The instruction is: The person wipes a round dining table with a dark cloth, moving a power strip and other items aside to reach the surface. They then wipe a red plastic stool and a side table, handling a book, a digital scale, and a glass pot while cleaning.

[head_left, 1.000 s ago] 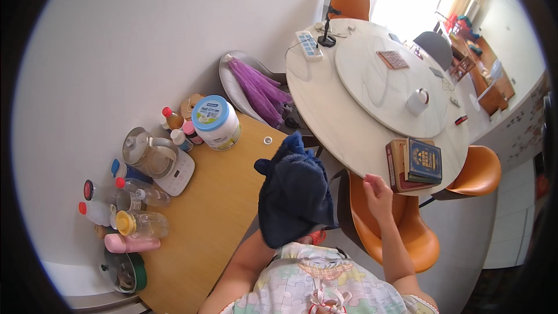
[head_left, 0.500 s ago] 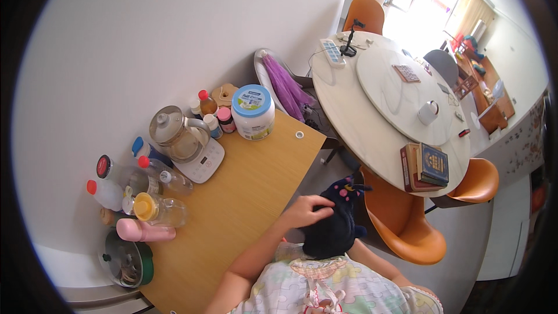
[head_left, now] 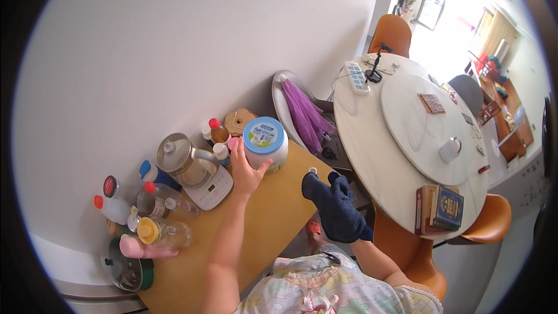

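The left hand (head_left: 247,171) now reaches across the wooden tabletop (head_left: 273,215) and lays its spread fingers (head_left: 260,168) against the near side of the round white tub with the blue lid (head_left: 265,143). Half a second ago this hand was back near the body, on the dark cloth; it has since travelled forward to the tub, which stands upright toward the far edge of the tabletop, just beside the steel kettle on its white base (head_left: 189,166). The hand touches the tub but does not yet close around it, so I judge the grip is only forming.

The right hand (head_left: 334,209) is now inside the dark blue mitt (head_left: 337,212), raised over the right edge of the tabletop. 1 second ago the same cloth hung loose in front of the body; now it is pulled on like a glove. Under the cloth I cannot tell how the fingers are set, and it holds nothing.

Left of the kettle stand several small bottles with red, blue and yellow caps (head_left: 145,209), and a pink bottle (head_left: 142,249) lies on its side. To the right are a round white dining table (head_left: 378,151) carrying 1 stack of books (head_left: 440,208), and orange chairs (head_left: 491,221).
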A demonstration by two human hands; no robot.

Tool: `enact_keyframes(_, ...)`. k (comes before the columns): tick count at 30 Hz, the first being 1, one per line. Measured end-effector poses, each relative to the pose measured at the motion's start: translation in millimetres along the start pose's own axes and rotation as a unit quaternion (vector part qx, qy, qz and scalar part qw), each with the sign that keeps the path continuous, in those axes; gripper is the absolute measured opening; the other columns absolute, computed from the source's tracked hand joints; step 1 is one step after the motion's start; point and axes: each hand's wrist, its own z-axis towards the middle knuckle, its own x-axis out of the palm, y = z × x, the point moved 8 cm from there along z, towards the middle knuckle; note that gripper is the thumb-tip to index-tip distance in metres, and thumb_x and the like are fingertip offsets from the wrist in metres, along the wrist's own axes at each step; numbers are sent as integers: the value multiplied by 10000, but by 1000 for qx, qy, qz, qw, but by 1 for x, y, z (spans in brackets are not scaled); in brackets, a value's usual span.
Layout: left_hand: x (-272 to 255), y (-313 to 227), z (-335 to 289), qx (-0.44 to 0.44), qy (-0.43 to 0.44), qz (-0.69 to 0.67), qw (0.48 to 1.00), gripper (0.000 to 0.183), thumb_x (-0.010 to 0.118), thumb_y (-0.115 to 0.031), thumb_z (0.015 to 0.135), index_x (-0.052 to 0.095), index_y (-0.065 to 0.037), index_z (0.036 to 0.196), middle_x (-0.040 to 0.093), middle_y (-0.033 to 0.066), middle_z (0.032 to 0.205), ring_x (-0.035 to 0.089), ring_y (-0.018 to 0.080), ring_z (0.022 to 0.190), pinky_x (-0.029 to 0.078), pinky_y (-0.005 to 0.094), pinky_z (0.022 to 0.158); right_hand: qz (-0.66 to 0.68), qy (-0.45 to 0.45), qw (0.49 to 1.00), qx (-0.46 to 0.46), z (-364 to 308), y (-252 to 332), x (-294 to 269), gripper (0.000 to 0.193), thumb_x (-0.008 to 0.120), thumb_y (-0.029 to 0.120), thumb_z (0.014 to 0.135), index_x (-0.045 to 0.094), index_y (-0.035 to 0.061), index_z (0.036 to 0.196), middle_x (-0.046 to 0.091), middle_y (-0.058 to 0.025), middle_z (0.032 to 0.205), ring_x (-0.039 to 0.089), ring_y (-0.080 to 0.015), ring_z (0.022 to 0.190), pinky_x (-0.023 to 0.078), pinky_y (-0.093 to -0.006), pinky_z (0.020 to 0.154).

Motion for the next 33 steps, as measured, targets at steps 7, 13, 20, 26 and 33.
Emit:
enact_keyframes(7,35,-11,41,-14,72,134,988,1127,877,-419,567,248,-142,1461,235,323,1413,337,476,1268,357,514,1021,-65,-1,998,-4,29,37,103,428,571,153,914,423,-4,1283,493,-116,1227,481,-211,1172,402,-257,964)
enact_keyframes(13,38,-11,38,1,79,166,983,975,882,-379,570,413,-140,1391,264,291,1394,362,454,1255,385,505,998,205,12,977,54,61,74,149,311,528,125,889,515,-15,1167,560,-135,1068,556,-244,1009,469,-335,854)
enact_keyframes(20,-22,-43,-43,-103,27,204,973,971,882,-372,570,431,-107,1388,248,286,1410,355,438,1271,373,508,1003,498,-30,867,1,85,121,105,292,551,120,830,583,-47,1067,603,-178,999,596,-285,934,492,-415,813)
enact_keyframes(26,-94,-61,-127,-252,-54,259,931,982,877,-359,564,424,-115,1401,226,267,1430,337,429,1293,364,513,1009,472,-99,876,13,179,124,96,287,570,117,779,641,-75,981,641,-214,939,630,-320,869,513,-485,778)
enact_keyframes(33,-145,-67,-181,-268,-124,307,905,963,863,-333,583,417,-104,1405,241,255,1429,343,420,1290,363,509,1010,604,-30,787,120,250,130,115,298,496,166,830,591,-39,1024,603,-211,982,581,-347,949,456,-503,853)
